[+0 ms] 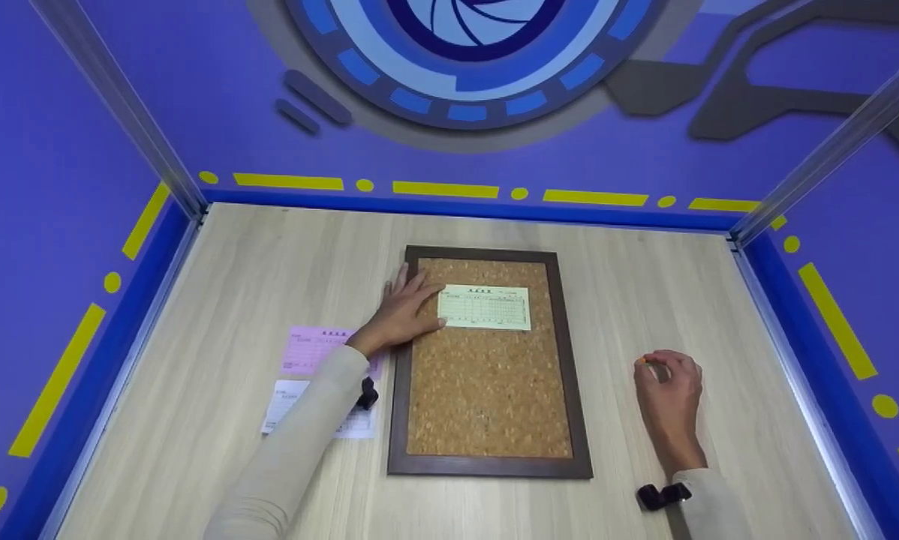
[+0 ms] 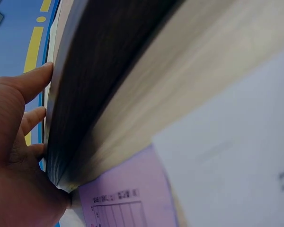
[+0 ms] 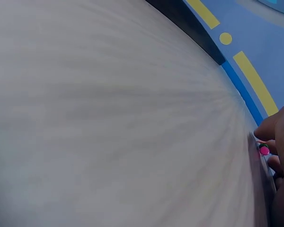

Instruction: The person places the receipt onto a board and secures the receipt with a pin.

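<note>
A cork board (image 1: 487,390) in a dark brown frame lies on the table, with a pale green printed slip (image 1: 487,309) on its upper part. My left hand (image 1: 406,311) rests across the board's left frame. Its fingers are extended, with the index fingertip and thumb at the slip's left edge. Off to the right of the board, my right hand (image 1: 671,382) pinches a small orange push pin (image 1: 641,361) between thumb and fingertips. Small pink and green pieces, the pink one (image 3: 264,150) round, show by those fingers in the right wrist view.
Left of the board lie a pink printed slip (image 1: 308,351) and a white printed slip (image 1: 356,429), both partly covered by the left arm. Blue panels (image 1: 449,165) with yellow marks enclose the wooden table (image 1: 269,262) at the back and sides.
</note>
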`<state>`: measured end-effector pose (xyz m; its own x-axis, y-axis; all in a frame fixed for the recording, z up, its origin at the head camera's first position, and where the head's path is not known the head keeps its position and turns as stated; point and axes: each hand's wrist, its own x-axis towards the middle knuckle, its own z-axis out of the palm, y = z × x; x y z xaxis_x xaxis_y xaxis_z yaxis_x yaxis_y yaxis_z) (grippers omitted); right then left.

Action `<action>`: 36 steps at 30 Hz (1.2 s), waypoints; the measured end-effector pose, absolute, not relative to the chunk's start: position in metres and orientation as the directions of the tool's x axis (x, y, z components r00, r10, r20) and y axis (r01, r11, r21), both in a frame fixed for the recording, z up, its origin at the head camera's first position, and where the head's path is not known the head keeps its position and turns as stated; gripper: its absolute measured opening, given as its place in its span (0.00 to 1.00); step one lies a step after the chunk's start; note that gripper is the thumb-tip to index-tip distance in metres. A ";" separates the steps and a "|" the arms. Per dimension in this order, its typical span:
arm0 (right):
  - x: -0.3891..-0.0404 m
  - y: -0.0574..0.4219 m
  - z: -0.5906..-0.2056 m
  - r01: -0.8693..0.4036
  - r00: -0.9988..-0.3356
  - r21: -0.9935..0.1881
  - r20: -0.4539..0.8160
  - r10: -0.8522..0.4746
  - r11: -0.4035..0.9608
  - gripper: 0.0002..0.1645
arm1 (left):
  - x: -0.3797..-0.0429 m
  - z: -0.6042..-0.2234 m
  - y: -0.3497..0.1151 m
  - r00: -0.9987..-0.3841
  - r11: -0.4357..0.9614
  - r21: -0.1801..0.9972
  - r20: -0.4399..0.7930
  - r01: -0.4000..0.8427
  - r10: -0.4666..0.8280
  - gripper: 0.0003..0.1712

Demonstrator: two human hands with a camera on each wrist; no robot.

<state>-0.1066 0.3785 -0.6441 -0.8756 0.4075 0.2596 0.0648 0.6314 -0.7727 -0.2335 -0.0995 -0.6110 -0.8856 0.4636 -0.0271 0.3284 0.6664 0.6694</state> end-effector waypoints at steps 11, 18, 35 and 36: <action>-0.109 0.378 -0.646 0.070 -0.862 -0.763 0.278 0.424 0.642 0.06 | -0.234 -0.608 -0.098 -0.885 0.670 0.659 -0.015 0.341 0.466 0.42; -0.107 0.379 -0.647 0.088 -0.861 -0.764 0.265 0.434 0.640 0.07 | -0.234 -0.608 -0.097 -0.883 0.679 0.646 -0.015 0.349 0.469 0.42; -0.106 0.378 -0.649 0.050 -0.864 -0.760 0.292 0.410 0.648 0.05 | -0.231 -0.609 -0.098 -0.881 0.670 0.651 -0.003 0.357 0.473 0.44; -0.106 0.378 -0.649 0.054 -0.866 -0.761 0.288 0.410 0.647 0.05 | -0.231 -0.610 -0.098 -0.882 0.667 0.655 0.000 0.356 0.471 0.44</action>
